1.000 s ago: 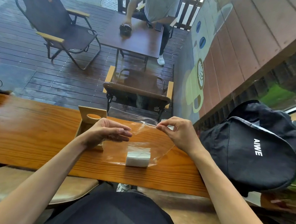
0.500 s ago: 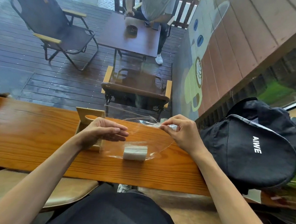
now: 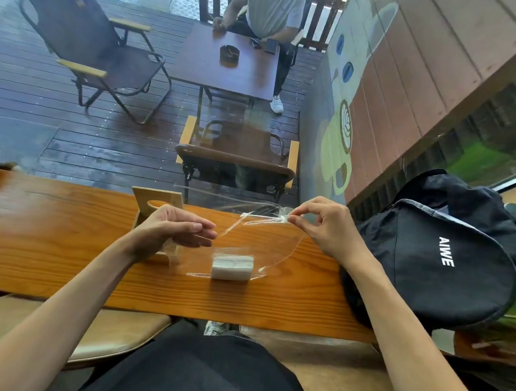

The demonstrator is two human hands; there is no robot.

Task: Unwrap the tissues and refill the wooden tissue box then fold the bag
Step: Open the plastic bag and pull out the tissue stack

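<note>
Right hand [image 3: 324, 227]: raised above the desk, thumb and forefinger pinching the crumpled top edge of the clear plastic bag [image 3: 256, 241]; other fingers curled loosely above. Wrist angled in from the lower right.

Left hand [image 3: 172, 229]: palm turned inward, fingers straight and pressed together, pointing right toward the bag's open side. Fingertips near the film; contact cannot be confirmed. Holds nothing visible.

Bag: lifted at its right upper corner, lower part lying on the desk. White rectangular stack of tissues [image 3: 232, 267] sits inside at the bottom, resting flat on the desk between the two forearms.

Light wooden tissue box [image 3: 157, 200] with an oval opening in its raised lid stands just behind the left hand, partly hidden by it, near the far edge.

Surface: long orange-brown varnished wooden desk [image 3: 50, 226], narrow front to back. Black fabric backpack with white lettering [image 3: 441, 263] lies on the right end, close to the right forearm.

Room: window glass directly beyond the desk; outside, wet dark decking, folding chairs, a brown table with a seated person.

Clearances: bare desk to the left of the box; a strip of bare wood between the tissues and the near edge. Backpack bounds the right side.
</note>
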